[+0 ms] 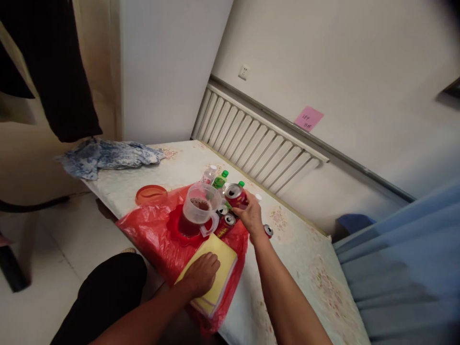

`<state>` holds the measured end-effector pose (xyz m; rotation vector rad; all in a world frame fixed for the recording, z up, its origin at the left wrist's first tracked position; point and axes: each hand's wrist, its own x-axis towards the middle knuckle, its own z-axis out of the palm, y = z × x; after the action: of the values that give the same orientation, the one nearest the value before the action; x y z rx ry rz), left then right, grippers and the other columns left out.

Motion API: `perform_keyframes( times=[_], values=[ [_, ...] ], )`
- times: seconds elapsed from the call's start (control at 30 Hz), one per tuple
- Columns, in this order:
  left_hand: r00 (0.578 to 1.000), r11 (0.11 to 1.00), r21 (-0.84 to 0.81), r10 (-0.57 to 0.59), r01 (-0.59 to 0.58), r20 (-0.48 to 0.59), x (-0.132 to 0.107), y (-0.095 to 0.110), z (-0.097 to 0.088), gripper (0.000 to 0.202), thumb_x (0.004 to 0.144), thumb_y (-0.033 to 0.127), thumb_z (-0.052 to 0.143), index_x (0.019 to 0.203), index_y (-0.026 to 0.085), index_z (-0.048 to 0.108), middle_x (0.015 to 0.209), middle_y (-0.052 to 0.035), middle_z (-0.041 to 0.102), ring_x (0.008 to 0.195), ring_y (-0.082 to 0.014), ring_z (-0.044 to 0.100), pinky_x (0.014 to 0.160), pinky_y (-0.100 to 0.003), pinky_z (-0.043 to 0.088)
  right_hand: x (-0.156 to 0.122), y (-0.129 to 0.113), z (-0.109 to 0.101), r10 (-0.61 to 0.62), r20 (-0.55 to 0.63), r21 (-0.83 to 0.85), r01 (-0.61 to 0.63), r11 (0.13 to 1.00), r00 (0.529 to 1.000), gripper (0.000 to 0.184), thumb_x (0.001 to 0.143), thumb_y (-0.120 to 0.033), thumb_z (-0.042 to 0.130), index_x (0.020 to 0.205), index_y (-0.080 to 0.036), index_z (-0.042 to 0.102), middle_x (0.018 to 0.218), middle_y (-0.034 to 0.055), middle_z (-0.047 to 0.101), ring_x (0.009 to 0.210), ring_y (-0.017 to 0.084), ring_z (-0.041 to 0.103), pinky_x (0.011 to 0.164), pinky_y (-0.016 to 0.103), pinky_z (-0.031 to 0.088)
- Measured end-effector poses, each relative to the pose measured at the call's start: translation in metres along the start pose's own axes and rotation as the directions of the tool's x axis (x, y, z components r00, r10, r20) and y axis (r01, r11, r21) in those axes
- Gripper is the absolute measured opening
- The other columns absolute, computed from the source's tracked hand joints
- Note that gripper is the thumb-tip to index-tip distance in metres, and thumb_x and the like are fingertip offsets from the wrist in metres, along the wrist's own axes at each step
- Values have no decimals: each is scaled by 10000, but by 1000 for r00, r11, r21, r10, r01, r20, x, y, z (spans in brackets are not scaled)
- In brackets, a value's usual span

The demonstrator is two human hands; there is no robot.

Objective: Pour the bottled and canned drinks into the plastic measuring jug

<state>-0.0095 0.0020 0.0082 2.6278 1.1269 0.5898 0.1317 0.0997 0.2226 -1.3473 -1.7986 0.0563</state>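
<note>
My right hand (250, 215) grips a red drink can (241, 197), its opened top facing me, among the cans and bottles. My left hand (204, 273) rests with curled fingers on a yellow pad of folded sheets or cloth (225, 254). Between and beyond my hands stands a clear plastic jug (194, 215) with brown, foamy-topped liquid, in a red scalloped dish (175, 230). Another opened red can (226, 225) sits close to the jug's handle. Part of a further can (268, 231) shows behind my right wrist.
A red plastic bag (151, 235) lies under the jug on the flowered tablecloth (309, 268). Bottles with green caps (220, 178) and a clear bottle (209, 174) stand behind. A red lid (151, 194) and a crumpled blue-white cloth (115, 155) lie left; a radiator (251, 134) lines the wall.
</note>
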Motion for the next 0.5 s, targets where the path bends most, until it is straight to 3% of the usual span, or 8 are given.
perform_keyframes(
  times=[0.13,0.23,0.5],
  values=[
    [1000,1000,-1,15,-15,-2,1,-2,2,220,864,83,471,1011,189,596,1064,-86,618,1047,-260,531,1009,-422,415,-17,20,-22,321,-63,245,-297,923,945,567,628,-337,755,1163,-177,663,1028,58,737,877,242,663,832,380,529],
    [1000,1000,-1,9,-9,-5,1,-1,0,214,850,78,476,989,190,593,1051,-90,615,1024,-263,528,996,-419,425,-38,43,-28,442,-111,286,-397,872,890,498,577,-363,774,1025,-165,685,907,52,744,798,234,655,774,360,529],
    [1000,1000,16,3,-3,-10,2,-2,-1,226,818,51,475,956,195,582,1029,-87,598,1003,-265,512,978,-421,431,-91,105,8,618,-166,356,-537,764,769,448,512,-336,760,908,-160,648,821,65,741,706,241,660,666,342,534]
  ],
)
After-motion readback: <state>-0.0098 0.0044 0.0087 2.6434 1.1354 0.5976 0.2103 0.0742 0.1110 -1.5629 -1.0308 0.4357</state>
